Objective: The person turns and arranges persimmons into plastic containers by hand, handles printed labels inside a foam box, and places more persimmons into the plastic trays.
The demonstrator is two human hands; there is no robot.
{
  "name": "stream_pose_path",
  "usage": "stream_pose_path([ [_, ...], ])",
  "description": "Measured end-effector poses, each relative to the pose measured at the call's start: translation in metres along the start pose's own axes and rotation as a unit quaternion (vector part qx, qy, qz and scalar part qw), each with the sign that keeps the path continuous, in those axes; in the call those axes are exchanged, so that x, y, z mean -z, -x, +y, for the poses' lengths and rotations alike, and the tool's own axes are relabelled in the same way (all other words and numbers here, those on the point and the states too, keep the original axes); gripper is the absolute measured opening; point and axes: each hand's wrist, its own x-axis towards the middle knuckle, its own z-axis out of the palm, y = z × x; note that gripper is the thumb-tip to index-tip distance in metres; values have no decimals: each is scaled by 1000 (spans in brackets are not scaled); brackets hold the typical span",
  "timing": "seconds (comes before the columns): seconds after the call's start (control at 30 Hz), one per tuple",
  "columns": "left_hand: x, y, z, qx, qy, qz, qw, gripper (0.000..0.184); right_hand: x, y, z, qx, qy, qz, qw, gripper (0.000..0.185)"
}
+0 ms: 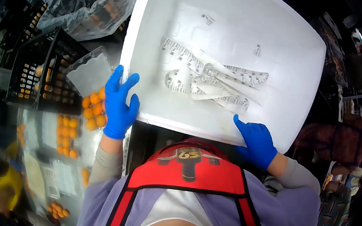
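Observation:
A large white foam box (225,33) fills the upper middle of the head view, its inside facing me. Strips of printed white labels (221,88) lie loosely tangled on its bottom. My left hand (120,106), in a blue glove, straddles the box's left rim with fingers on both sides of the wall. At the near right rim, my right hand (256,141), also blue-gloved, grips the edge with its thumb laid over the inside. The right hand's other fingers are partly hidden beneath the rim.
Orange round fruits (68,133) sit in groups on the table at left, near a clear plastic tray (91,73). Beyond stand a black crate (45,70) and a clear plastic bag (90,9). A person in yellow (7,185) is at lower left.

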Motion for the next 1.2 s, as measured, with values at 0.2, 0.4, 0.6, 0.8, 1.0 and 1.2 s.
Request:
stream_pose_path([
  [0.2,7,-11,2,-1,57,13,998,45,-20,13,15,-8,54,87,995,53],
  [0.4,28,-18,-18,25,182,133,974,52,16,-4,39,-51,59,158,984,43],
  [0.6,29,16,-33,74,131,133,980,50,107,21,68,-96,75,198,973,49],
  [0.8,22,41,-38,128,76,142,979,48,206,-29,166,-143,81,301,939,62],
  [1.0,17,44,-32,161,24,149,975,48,305,-186,284,-120,214,323,914,66],
  [1.2,11,70,-19,242,-61,151,956,47,374,-377,338,-111,142,175,968,69],
])
